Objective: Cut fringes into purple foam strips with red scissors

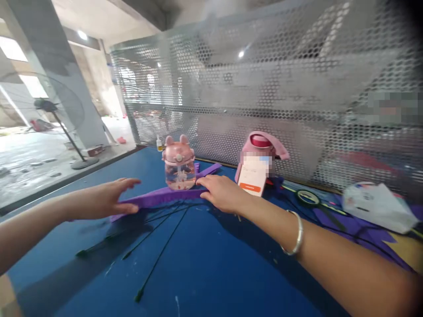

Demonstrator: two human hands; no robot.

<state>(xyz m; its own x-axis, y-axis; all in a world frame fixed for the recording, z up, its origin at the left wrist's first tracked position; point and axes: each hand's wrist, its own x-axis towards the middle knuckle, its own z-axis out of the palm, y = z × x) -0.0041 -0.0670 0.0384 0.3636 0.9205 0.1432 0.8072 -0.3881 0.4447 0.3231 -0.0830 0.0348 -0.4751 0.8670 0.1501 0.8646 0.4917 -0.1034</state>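
My left hand (109, 198) is open, its thumb and fingers apart, over the left end of a long purple strip (158, 197). I cannot tell whether the thumb touches the strip. At the strip's other end is my right hand (222, 193), with a silver bangle on the wrist. Its thumb and fingers are apart, and nothing shows between them. Behind the strip stands a pink-lidded clear water bottle (180, 169) with ear shapes on top. Several thin green stems (161, 253) lie on the blue table (218, 268) in front of it.
A phone (253, 180) leans on a pink bottle (261, 143). At the right lie a roll of tape (308, 198), purple material (333, 224) and a white bag (376, 204). A perforated metal panel (211, 88) rises behind the table. A standing fan (62, 123) is at the left.
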